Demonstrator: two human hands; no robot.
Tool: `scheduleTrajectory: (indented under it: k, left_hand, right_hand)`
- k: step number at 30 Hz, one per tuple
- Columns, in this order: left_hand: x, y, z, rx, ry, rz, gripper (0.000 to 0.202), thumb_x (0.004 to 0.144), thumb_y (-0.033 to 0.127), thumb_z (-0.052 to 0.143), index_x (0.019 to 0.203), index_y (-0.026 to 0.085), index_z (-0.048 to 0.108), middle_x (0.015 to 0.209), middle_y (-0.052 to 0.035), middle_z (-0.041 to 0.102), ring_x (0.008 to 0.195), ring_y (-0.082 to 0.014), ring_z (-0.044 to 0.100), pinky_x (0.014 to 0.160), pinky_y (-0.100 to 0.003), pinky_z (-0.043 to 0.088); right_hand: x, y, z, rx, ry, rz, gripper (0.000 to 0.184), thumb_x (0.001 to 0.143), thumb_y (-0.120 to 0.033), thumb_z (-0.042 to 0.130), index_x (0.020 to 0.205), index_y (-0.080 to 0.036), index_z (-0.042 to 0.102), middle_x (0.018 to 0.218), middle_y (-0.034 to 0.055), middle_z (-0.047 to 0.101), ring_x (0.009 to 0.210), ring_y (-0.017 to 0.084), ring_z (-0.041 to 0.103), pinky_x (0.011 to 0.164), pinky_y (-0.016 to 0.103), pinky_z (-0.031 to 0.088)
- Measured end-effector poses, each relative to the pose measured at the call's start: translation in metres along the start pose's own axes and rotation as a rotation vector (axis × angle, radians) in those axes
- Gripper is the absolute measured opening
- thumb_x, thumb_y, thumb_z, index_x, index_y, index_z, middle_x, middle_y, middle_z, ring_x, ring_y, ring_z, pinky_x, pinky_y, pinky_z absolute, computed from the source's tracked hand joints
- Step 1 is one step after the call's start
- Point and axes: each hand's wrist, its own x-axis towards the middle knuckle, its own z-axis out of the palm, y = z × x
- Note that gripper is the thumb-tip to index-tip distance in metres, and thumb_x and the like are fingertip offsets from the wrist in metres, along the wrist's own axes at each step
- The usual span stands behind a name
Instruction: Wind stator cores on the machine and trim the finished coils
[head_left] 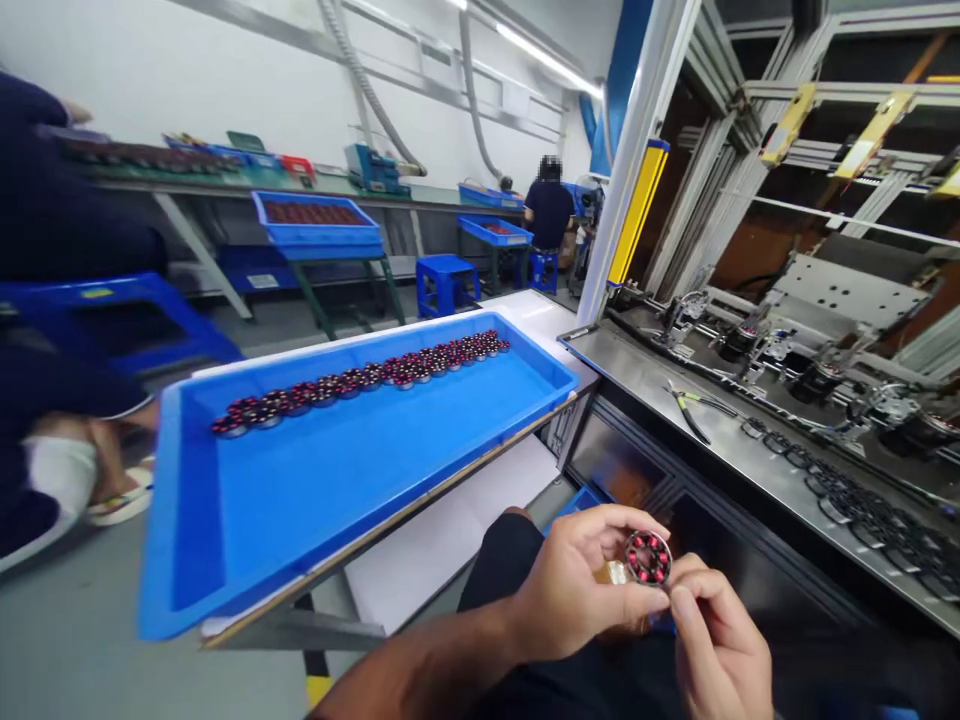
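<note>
Both my hands meet low in the frame over my lap. My left hand [581,585] pinches a small round wound stator ring [649,558] with red coils, its fingers curled round the edge. My right hand [716,640] closes on the same ring from below, thumb and fingers pressed to its lower rim. A big blue plastic tray [315,490] stands to the left on a tilted board. A single row of several similar dark red rings [360,380] runs along the tray's far side.
A metal machine bench [675,395] with pliers [694,410] and a line of black ring holders [862,505] stands at right. On the far left a seated person's leg and sandal [112,495] show. Blue stools, more blue trays and another worker sit at the back.
</note>
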Motion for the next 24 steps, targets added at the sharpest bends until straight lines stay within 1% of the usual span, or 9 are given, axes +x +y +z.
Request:
scheduleTrajectory:
  k: [2,4,7,9,12,15,17,21,24]
  left_hand:
    - [-0.001,-0.001,-0.006,0.071,0.021,0.066,0.043,0.069,0.022,0.087,0.109,0.014,0.072,0.102,-0.0124,0.078,0.092,-0.0226,0.075,0.082,-0.030,0.061]
    - [-0.003,0.000,-0.014,0.276,0.050,0.255,0.041,0.071,0.018,0.085,0.110,0.017,0.072,0.107,-0.0117,0.077,0.097,-0.0228,0.074,0.086,-0.030,0.060]
    - [-0.004,0.001,-0.026,0.586,0.029,0.561,0.051,0.069,0.007,0.083,0.117,0.020,0.069,0.112,-0.0094,0.076,0.101,-0.0219,0.073,0.093,-0.032,0.059]
    - [-0.002,0.001,-0.031,0.661,-0.021,0.629,0.059,0.068,0.004,0.083,0.122,0.020,0.067,0.114,-0.0091,0.076,0.102,-0.0218,0.073,0.094,-0.033,0.059]
    - [0.000,0.002,-0.031,0.694,-0.084,0.638,0.061,0.068,0.002,0.081,0.125,0.019,0.066,0.115,-0.0091,0.076,0.102,-0.0217,0.073,0.093,-0.034,0.059]
    - [0.000,0.003,-0.028,0.710,-0.110,0.641,0.063,0.068,-0.001,0.080,0.125,0.020,0.066,0.115,-0.0085,0.075,0.102,-0.0213,0.073,0.092,-0.033,0.059]
    - [-0.001,0.002,-0.025,0.690,-0.109,0.624,0.064,0.066,-0.002,0.081,0.124,0.021,0.067,0.114,-0.0075,0.076,0.101,-0.0206,0.073,0.093,-0.033,0.059]
    - [-0.003,-0.003,-0.019,0.556,-0.074,0.454,0.059,0.067,0.001,0.083,0.120,0.023,0.070,0.112,-0.0054,0.077,0.103,-0.0197,0.073,0.096,-0.031,0.059]
    - [-0.004,-0.005,-0.015,0.448,-0.054,0.318,0.055,0.068,0.001,0.082,0.117,0.024,0.071,0.114,-0.0050,0.076,0.104,-0.0190,0.073,0.094,-0.028,0.060]
  right_hand:
    - [0.002,-0.001,0.005,-0.013,-0.021,0.034,0.021,0.098,-0.025,0.057,0.078,-0.020,0.059,0.072,-0.0001,0.055,0.064,0.013,0.054,0.059,0.022,0.047]
    - [0.006,-0.005,0.009,-0.026,-0.040,0.035,0.021,0.097,-0.028,0.059,0.078,-0.020,0.058,0.073,-0.0001,0.055,0.065,0.013,0.054,0.060,0.023,0.046]
    - [0.016,-0.012,0.011,-0.026,-0.106,-0.029,0.013,0.091,-0.031,0.067,0.092,-0.021,0.059,0.087,0.0027,0.059,0.080,0.017,0.057,0.073,0.029,0.048]
    - [0.023,-0.013,0.010,-0.012,-0.135,-0.053,0.022,0.086,-0.031,0.074,0.098,-0.022,0.057,0.093,0.0035,0.058,0.087,0.019,0.057,0.080,0.033,0.048]
    - [0.029,-0.013,0.009,0.017,-0.134,-0.076,0.023,0.086,-0.029,0.075,0.095,-0.022,0.055,0.091,0.0023,0.057,0.084,0.018,0.056,0.079,0.033,0.047]
    - [0.028,-0.015,0.009,0.050,-0.112,-0.092,0.014,0.093,-0.027,0.067,0.088,-0.021,0.055,0.086,0.0014,0.055,0.080,0.016,0.054,0.077,0.033,0.045]
    - [0.025,-0.016,0.009,0.095,-0.088,-0.085,0.015,0.096,-0.027,0.062,0.084,-0.021,0.056,0.084,0.0010,0.055,0.080,0.016,0.053,0.078,0.033,0.044]
    - [0.015,-0.013,0.010,0.226,0.007,-0.010,0.017,0.098,-0.027,0.059,0.083,-0.021,0.057,0.085,0.0010,0.055,0.081,0.015,0.052,0.077,0.032,0.043]
    - [0.008,-0.008,0.012,0.300,0.090,0.058,0.017,0.098,-0.026,0.059,0.082,-0.020,0.058,0.087,0.0011,0.055,0.080,0.015,0.053,0.076,0.031,0.043]
